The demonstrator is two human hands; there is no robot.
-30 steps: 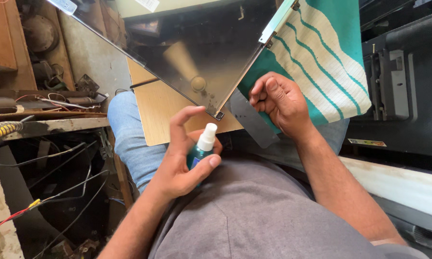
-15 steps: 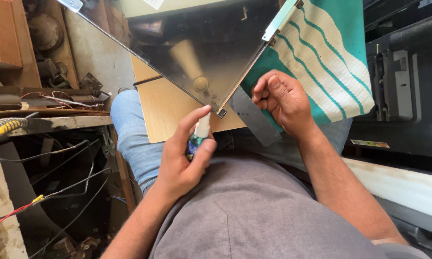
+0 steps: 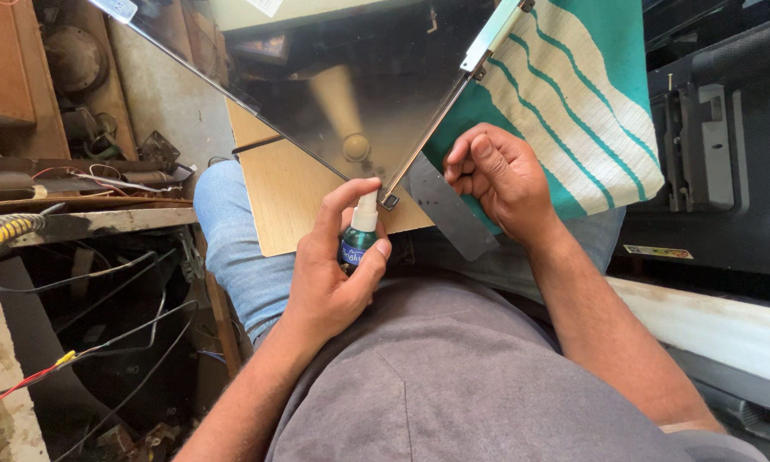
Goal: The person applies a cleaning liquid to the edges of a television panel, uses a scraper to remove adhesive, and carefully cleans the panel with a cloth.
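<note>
Person seated, glossy dark panel [image 3: 316, 94] propped across the lap, tilted, its lower corner [image 3: 390, 202] pointing at the torso. Panel reflects the room, metal strip along its right edge.

Left hand [image 3: 334, 265]: wrapped around a small green spray bottle [image 3: 359, 239] with a white nozzle, index finger arched over the top, thumb on the side. Bottle upright, nozzle just below the panel's lower corner, close to it; can't tell if touching.

Right hand [image 3: 496, 175]: fingers curled into a loose fist, pressing on a green-and-white striped cloth [image 3: 573, 94] just right of the panel's edge. A grey flap [image 3: 449, 214] hangs below that hand.

Light wooden board [image 3: 291, 192] lies under the panel on the blue-jeaned knee [image 3: 231, 239].

Left of the person: cluttered workbench [image 3: 85, 218] with wires, a yellow cable [image 3: 0, 235], rusty parts. Right: black machine housing [image 3: 719, 145].
</note>
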